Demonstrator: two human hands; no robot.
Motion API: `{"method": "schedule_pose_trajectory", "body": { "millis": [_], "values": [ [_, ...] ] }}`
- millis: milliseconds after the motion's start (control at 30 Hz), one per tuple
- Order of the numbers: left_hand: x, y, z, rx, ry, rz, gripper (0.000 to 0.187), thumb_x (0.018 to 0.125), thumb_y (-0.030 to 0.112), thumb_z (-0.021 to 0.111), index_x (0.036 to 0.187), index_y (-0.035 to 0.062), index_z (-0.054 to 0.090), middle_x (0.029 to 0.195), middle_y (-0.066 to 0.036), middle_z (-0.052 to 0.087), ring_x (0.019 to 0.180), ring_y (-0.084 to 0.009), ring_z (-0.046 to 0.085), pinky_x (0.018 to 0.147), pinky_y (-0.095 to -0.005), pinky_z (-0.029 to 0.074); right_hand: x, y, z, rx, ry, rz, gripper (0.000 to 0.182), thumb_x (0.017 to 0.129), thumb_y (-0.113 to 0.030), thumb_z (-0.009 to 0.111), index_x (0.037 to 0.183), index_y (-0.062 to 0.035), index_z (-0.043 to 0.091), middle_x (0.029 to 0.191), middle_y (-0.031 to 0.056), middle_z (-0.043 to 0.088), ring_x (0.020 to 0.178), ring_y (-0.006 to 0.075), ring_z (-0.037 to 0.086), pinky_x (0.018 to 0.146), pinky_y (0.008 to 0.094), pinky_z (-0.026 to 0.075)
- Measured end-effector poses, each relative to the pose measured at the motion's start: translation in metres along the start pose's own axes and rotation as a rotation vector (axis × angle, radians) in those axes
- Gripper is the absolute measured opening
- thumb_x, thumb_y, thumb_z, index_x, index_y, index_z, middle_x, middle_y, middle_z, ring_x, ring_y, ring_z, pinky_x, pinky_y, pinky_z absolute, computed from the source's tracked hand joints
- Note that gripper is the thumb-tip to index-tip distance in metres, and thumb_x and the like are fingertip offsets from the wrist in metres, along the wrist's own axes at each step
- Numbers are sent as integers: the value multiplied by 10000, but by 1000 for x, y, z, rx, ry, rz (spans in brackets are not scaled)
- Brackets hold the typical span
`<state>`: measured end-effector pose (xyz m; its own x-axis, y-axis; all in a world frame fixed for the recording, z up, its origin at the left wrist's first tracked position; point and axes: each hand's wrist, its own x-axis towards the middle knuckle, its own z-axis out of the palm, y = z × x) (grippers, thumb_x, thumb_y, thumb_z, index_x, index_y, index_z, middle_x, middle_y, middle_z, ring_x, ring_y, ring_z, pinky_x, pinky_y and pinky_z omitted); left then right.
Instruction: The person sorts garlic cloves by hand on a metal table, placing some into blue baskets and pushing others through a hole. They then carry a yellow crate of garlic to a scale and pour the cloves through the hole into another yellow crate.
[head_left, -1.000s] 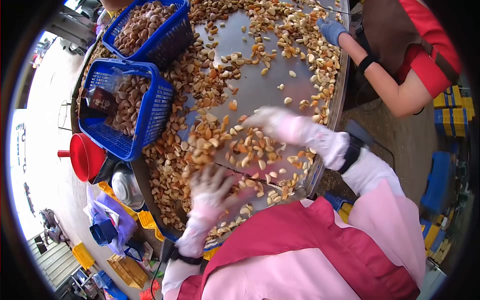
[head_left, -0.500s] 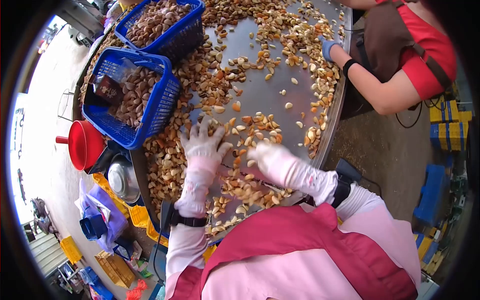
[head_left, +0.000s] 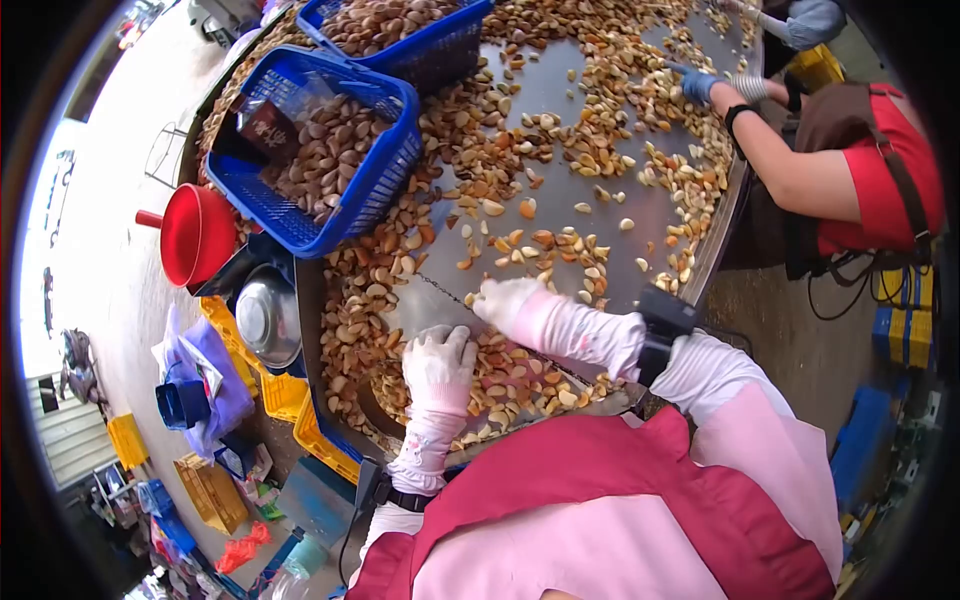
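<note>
Pale cream and orange-brown pieces that look like garlic cloves (head_left: pixel 510 385) are spread in heaps over a metal table (head_left: pixel 560 85). My left hand (head_left: pixel 440 358), in a whitish glove, rests at the near heap with its fingers bent and close together. Whatever lies under those fingertips is hidden. To the right and farther out, my right hand (head_left: pixel 508 305), also gloved, has its fingers drawn together at the table surface beside a small group of cloves. I cannot make out anything in its grasp. A thin dark patterned line (head_left: pixel 440 287) runs across the metal beneath my right hand.
Two blue baskets (head_left: pixel 375 205) of brownish cloves stand at the table's left; the nearer holds a dark red packet (head_left: pixel 267 128). A red pan (head_left: pixel 197 235) and a metal bowl (head_left: pixel 268 315) sit beyond the edge. A co-worker's blue-gloved hand (head_left: pixel 695 82) is across the table.
My left hand has drawn back toward me and its spread fingers have come together. My right hand has moved slightly left. The camera view has shifted, bringing more of the co-worker's side into sight.
</note>
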<state>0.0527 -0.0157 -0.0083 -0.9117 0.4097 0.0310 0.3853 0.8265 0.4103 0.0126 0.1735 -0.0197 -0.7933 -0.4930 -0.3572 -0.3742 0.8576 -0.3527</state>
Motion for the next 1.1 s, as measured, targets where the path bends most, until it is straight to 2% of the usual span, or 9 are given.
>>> {"method": "schedule_pose_trajectory", "body": {
  "millis": [167,300,400,500,600,700,933,1033,1100],
  "values": [
    [-10,-38,-17,-92,261,-115,193,823,186,737,980,75,736,979,-138,687,945,-344,646,872,-419,519,22,10,-39,43,-125,-45,200,925,-183,600,1055,-46,667,1044,194,705,972,326,722,776,404,598],
    [0,-89,-28,119,360,-214,379,841,253,725,1165,61,683,1260,-206,599,1162,-388,563,1000,-476,462,77,7,-158,235,1051,-392,169,879,-188,703,967,-83,604,870,111,635,734,302,666,659,386,563],
    [35,-119,-20,298,252,-275,625,869,436,693,1366,83,560,1443,-202,494,1345,-422,435,1087,-515,388,103,13,-222,-243,874,72,600,851,-422,761,1343,-145,555,1275,136,606,1190,300,573,1038,422,470],
    [76,-138,-4,140,218,-321,666,872,468,687,1429,139,526,1460,-212,479,1295,-449,471,1071,-539,402,123,88,-208,101,797,322,501,940,-371,634,1355,-105,549,1319,134,600,1223,275,565,1061,429,450],
    [110,-98,-27,57,92,-472,562,842,459,720,1336,217,605,1348,-193,558,1237,-421,512,1008,-530,451,116,129,-143,81,350,709,799,900,-574,657,1559,-217,381,1619,153,314,1493,354,290,1212,513,252],
    [80,-89,-11,57,124,-111,425,794,414,754,1165,214,703,1194,-159,619,1091,-371,589,928,-487,495,100,81,-80,-208,244,485,911,808,-803,525,1558,-304,386,1645,107,282,1537,359,187,1215,627,66],
    [-28,-97,-62,497,-520,-427,346,829,495,716,1065,246,760,1148,-92,656,1015,-315,659,815,-474,547,66,-112,22,-16,10,-250,703,795,-517,710,1434,-301,511,1545,55,428,1459,301,334,1130,603,277],
    [-41,-117,-86,501,-707,-472,349,788,525,731,999,252,786,1133,-109,667,1000,-303,681,793,-474,568,54,-107,43,249,284,-597,501,797,-421,754,1243,-225,639,1443,23,516,1289,247,513,1059,510,418],
    [-32,-101,-95,465,-636,-537,262,793,369,731,985,201,788,1047,-96,699,955,-308,692,820,-443,567,60,-54,-7,240,159,-178,354,804,-341,750,1117,-184,696,1171,24,657,1051,208,622,905,397,511]
  ]
}}
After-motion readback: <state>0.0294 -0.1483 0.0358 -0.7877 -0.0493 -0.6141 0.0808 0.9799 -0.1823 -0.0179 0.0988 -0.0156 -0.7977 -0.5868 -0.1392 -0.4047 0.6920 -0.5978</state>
